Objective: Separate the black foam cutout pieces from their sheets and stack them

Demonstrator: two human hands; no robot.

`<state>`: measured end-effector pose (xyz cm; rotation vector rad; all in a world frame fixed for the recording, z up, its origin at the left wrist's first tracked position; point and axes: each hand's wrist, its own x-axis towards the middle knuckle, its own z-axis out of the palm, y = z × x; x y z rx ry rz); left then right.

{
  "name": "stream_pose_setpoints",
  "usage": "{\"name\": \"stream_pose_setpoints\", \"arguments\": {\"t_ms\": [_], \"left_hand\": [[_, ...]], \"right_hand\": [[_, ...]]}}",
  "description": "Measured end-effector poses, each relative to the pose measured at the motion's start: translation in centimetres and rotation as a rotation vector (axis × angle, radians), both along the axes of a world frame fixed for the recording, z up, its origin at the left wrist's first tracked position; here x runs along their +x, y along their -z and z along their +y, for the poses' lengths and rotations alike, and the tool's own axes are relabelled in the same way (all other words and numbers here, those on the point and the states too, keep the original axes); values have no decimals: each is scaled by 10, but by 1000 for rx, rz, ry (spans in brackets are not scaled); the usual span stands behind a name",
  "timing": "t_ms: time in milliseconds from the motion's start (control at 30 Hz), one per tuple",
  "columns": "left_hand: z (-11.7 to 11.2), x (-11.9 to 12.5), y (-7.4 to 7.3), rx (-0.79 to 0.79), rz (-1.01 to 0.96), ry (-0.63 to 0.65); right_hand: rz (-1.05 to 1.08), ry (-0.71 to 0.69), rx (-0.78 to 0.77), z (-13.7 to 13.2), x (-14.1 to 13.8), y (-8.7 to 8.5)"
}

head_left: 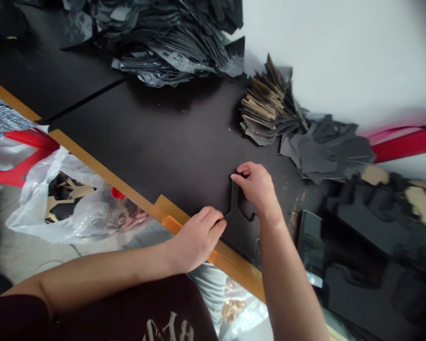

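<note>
A flat black cut-out piece (238,222) with a narrow neck lies on the black table (163,137) near its orange front edge. My left hand (199,237) is curled closed with its fingertips pressed on the piece's lower left side. My right hand (256,187) is closed in a pinch on the top end of the piece's narrow neck. Part of the piece is hidden under my right wrist.
A big heap of dark cut pieces (170,38) lies at the back. A fanned stack of brown-edged pieces (266,106) and flat grey pieces (326,149) sit to the right. A phone (310,244) lies beside my right arm. A plastic bag (74,203) hangs below the table edge.
</note>
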<state>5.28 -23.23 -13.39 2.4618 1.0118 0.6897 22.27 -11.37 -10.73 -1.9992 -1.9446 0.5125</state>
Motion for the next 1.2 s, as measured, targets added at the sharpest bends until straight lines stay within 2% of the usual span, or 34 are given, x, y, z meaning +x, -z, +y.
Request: {"name": "stream_pose_setpoints", "arguments": {"t_ms": [133,267,333,500,600,800,867,967,1033,1100,1200], "left_hand": [[0,0,-1,1,-25,0],[0,0,-3,-14,-66,-3],[1,-1,-5,-51,-91,-8],[2,-4,-8,-255,-274,-102],[2,-5,-13,-416,-424,-184],[-1,0,-25,-419,-565,-280],[-2,2,-28,-521,-584,-290],[0,5,-30,-785,-549,-263],[2,6,-30,-883,-535,-263],[4,5,-31,-884,-568,-307],[7,2,-32,-855,-641,-380]], "right_hand": [[-28,-29,-54,3,-1,-3],[55,-9,-114,5,-2,-4],[197,-1,-101,4,0,-5],[768,-91,-92,-4,6,-18],[890,-107,-72,-13,8,-34],[927,-106,64,-31,9,-56],[910,-109,97,-35,7,-58],[905,-120,142,-40,5,-61],[915,-115,170,-43,6,-63],[908,-71,214,-50,12,-61],[744,71,269,-71,25,-50]]}}
